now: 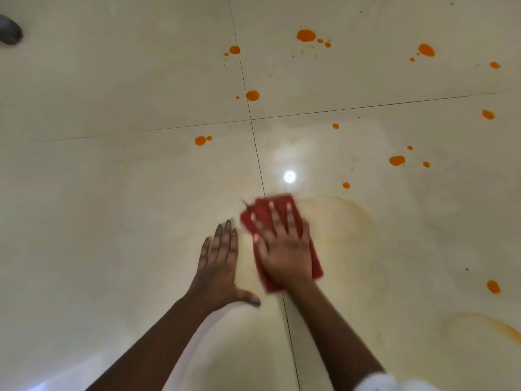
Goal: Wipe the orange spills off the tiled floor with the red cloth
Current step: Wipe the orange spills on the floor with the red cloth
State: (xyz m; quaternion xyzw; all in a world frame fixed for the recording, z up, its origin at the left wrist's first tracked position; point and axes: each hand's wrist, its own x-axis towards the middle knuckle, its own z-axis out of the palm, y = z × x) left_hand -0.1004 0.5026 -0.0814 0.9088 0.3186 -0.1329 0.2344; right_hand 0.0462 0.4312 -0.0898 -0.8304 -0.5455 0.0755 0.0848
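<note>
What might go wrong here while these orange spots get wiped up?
The red cloth under the right hand seems to leave a faint orange smear, so it may spread the spill rather than lift it. The left hand, flat on the glossy tiled floor, might slip if the tile is wet. Far orange drops may get missed.

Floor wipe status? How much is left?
Done: faint orange smear beside the red cloth suggests the near patch is wiped. In hand: right hand presses the cloth flat on the tiled floor; left hand rests flat. Left: many orange spots beyond and to the right.
</note>
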